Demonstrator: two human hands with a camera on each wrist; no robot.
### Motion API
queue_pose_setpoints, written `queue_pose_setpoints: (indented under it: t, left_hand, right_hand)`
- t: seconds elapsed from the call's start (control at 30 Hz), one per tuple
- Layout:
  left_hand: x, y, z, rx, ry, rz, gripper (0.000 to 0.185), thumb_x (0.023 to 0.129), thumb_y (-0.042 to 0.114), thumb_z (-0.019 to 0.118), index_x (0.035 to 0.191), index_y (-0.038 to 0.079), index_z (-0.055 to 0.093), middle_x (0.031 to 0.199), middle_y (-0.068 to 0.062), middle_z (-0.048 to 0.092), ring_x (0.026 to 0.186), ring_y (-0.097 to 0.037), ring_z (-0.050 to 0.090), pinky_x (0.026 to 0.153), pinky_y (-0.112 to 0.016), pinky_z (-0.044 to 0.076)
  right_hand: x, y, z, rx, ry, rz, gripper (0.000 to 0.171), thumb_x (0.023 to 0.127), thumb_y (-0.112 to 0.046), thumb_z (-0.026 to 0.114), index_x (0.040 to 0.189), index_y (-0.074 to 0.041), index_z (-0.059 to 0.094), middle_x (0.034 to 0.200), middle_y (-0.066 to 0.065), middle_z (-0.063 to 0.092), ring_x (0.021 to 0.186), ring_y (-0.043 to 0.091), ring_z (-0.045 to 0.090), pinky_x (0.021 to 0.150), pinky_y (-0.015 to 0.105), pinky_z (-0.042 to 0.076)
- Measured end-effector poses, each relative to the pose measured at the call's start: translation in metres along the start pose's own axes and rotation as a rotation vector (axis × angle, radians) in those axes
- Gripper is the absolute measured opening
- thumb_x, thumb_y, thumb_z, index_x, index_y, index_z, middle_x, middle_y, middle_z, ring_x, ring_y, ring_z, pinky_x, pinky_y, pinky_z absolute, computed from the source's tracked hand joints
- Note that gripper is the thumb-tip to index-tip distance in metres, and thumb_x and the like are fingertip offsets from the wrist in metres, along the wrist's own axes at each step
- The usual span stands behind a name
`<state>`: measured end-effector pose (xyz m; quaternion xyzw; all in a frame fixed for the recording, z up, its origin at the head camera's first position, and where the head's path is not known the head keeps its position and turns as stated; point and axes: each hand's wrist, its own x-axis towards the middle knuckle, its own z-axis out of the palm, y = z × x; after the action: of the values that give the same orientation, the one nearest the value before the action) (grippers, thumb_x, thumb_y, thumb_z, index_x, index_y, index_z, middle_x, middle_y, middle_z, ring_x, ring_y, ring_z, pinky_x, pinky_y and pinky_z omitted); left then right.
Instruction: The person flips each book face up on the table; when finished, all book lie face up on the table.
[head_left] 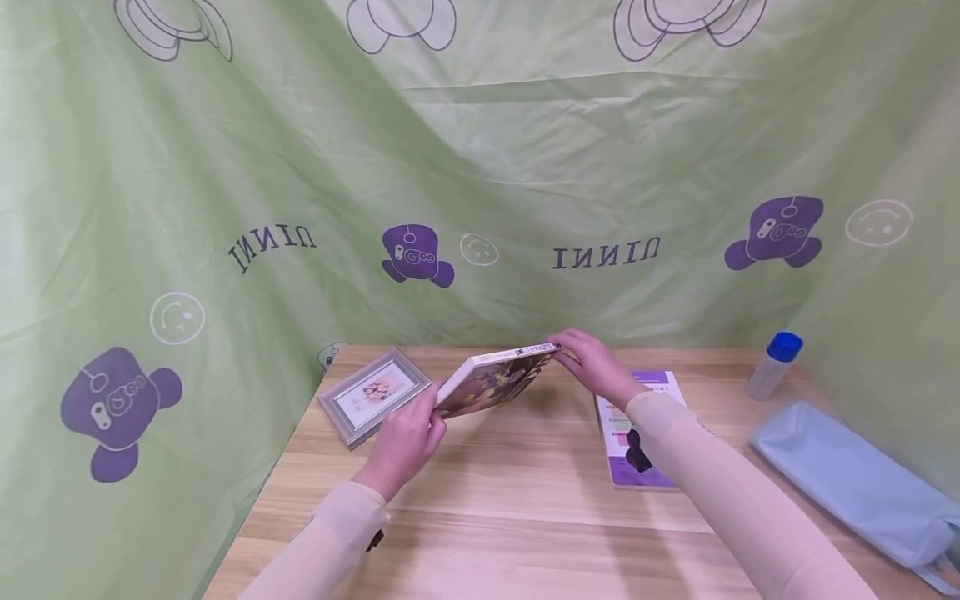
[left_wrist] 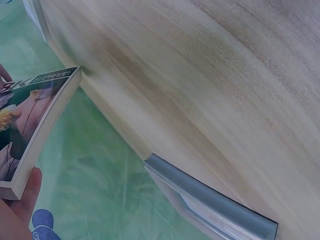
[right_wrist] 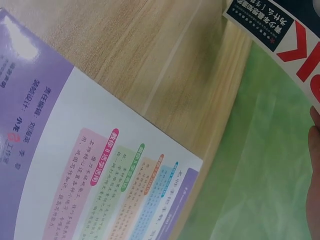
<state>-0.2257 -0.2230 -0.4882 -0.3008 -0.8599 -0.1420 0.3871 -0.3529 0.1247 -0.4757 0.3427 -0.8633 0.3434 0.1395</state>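
Both hands hold a thick book (head_left: 498, 385) tilted above the wooden table. Its coloured picture cover and white page edge show in the head view. My left hand (head_left: 405, 437) grips the near left corner, and in the left wrist view its thumb side lies along the book's (left_wrist: 40, 120) lower edge. At the far right corner, my right hand (head_left: 596, 367) pinches the edge. A flat purple-and-white book (head_left: 643, 471) lies under the right forearm, printed with coloured text boxes in the right wrist view. Beside the left hand sits a silver picture frame (head_left: 378, 390) with a flower print.
A clear bottle with a blue cap (head_left: 784, 346) stands at the back right of the table (head_left: 517, 517). In front of it lies a light blue pouch (head_left: 847, 479). A green printed curtain (head_left: 487, 167) hangs behind and along both sides.
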Motion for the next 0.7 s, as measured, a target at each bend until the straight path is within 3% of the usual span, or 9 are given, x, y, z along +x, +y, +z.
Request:
queue_pose_setpoints:
  t: [0.27,0.7]
  left_hand:
    - [0.0016,0.0002,-0.0012,-0.028,-0.011,-0.061,0.045,0.089,0.007,0.057,0.133,-0.005,0.06,0.108,-0.018,0.073,0.073,-0.03,0.072,0.053,-0.044,0.059]
    - [0.0016,0.0006,-0.0048,-0.088,-0.028,-0.135,0.051,0.09,0.005,0.06,0.14,-0.004,0.056,0.11,-0.023,0.073,0.084,-0.036,0.074,0.065,-0.049,0.062]
  right_hand:
    - [0.001,-0.002,-0.0018,0.025,0.006,0.024,0.027,0.097,-0.006,0.073,0.125,-0.007,0.072,0.121,0.01,0.07,0.114,0.031,0.066,0.103,0.05,0.052]
    - [0.0028,-0.0048,-0.0049,0.062,0.001,0.03,0.03,0.097,-0.004,0.072,0.127,-0.005,0.071,0.122,0.011,0.07,0.114,0.031,0.066,0.103,0.049,0.053]
